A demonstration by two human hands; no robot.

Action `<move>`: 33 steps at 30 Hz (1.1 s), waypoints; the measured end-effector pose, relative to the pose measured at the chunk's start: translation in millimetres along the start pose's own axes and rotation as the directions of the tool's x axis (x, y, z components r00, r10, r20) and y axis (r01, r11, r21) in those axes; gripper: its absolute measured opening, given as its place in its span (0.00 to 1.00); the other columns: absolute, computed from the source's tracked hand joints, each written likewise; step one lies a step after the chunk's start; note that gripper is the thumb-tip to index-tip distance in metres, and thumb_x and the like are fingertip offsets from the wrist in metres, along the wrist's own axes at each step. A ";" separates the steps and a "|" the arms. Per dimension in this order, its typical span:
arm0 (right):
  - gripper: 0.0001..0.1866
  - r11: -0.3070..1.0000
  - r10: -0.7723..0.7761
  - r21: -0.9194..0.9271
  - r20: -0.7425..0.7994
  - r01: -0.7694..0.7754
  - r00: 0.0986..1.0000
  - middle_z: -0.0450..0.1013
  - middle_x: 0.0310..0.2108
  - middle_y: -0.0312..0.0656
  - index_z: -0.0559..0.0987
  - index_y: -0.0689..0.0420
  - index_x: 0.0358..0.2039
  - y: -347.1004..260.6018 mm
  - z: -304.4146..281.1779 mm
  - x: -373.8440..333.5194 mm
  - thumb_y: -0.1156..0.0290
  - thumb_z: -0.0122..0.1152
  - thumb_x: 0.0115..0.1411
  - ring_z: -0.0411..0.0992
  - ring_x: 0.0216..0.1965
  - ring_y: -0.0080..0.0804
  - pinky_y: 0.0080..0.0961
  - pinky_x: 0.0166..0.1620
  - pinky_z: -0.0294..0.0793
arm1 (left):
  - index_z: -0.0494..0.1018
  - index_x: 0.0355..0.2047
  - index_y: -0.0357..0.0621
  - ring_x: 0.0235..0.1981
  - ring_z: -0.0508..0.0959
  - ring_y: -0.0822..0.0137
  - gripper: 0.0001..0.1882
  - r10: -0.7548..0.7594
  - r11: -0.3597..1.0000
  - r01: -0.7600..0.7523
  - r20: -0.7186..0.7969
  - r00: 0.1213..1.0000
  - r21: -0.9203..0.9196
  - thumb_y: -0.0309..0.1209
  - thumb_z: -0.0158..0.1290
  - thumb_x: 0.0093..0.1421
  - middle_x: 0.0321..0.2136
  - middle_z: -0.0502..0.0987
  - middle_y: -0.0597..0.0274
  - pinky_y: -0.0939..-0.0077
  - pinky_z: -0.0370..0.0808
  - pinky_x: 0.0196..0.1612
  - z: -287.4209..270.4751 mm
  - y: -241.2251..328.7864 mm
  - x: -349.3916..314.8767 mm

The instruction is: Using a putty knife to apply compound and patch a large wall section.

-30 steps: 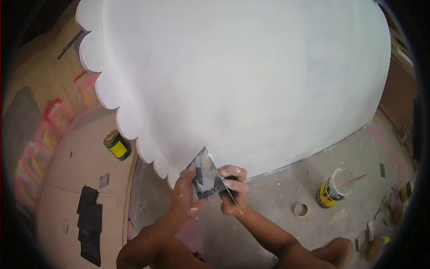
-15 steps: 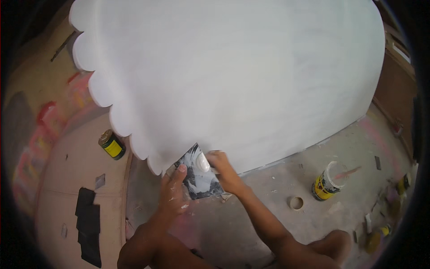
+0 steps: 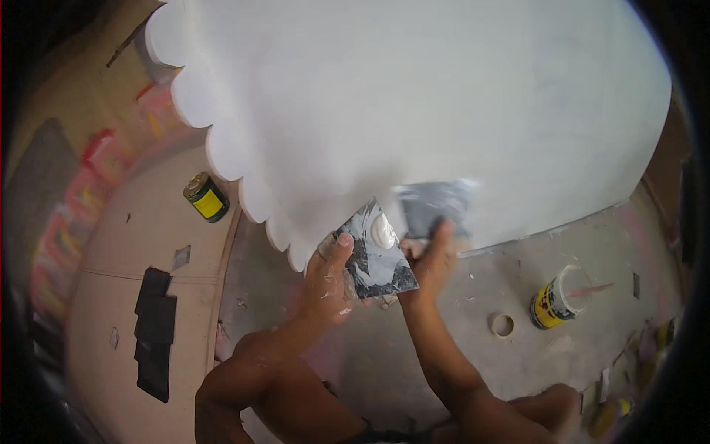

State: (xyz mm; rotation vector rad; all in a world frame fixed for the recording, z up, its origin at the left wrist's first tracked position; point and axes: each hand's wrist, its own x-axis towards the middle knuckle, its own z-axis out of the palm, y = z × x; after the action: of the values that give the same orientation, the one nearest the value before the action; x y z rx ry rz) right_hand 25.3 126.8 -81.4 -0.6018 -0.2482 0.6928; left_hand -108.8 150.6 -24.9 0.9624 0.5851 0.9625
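My left hand (image 3: pixel 327 280) is closed on a dark flat plate (image 3: pixel 370 263) smeared with white paste, its thumb across the upper face. A thick white dollop of paste (image 3: pixel 383 232) sits near that plate's right edge. In my right hand (image 3: pixel 433 259) is a second dark flat square sheet (image 3: pixel 435 207), streaked white and blurred by motion, with the thumb pressed on its face. It is held up close in front of the large white panel (image 3: pixel 473 111), which has a scalloped left edge; whether they touch I cannot tell.
An open can (image 3: pixel 551 305) with a stick in it stands on the floor at right, beside a roll of tape (image 3: pixel 501 325). On the tan board at left are another can (image 3: pixel 206 197) and several dark sheets (image 3: pixel 154 318). Cluttered cans (image 3: pixel 610 418) lie at far right.
My right hand has turned, bringing its dark sheet into sight, and moved right. The left hand with its plate has shifted right and slightly up in view. The whole scene has shifted as my head moved.
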 end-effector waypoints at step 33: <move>0.18 0.610 -0.131 -0.566 0.618 0.555 0.775 0.77 0.38 0.54 0.72 0.63 0.55 -4.2 -31.7 -0.2 0.78 0.50 0.64 0.74 0.45 0.38 0.32 0.46 0.74 | 0.73 0.43 0.41 0.23 0.80 0.71 0.15 0.077 0.997 -0.079 -0.125 0.989 -0.013 0.41 0.52 0.68 0.33 0.79 0.63 0.78 0.74 0.15 0.7 -1.2 5.2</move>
State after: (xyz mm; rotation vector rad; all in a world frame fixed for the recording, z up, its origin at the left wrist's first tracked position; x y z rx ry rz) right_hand 40.3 110.4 -104.4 -1.0862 -1.1906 0.3099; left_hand -105.3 154.7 -25.6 0.9189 0.6458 1.1020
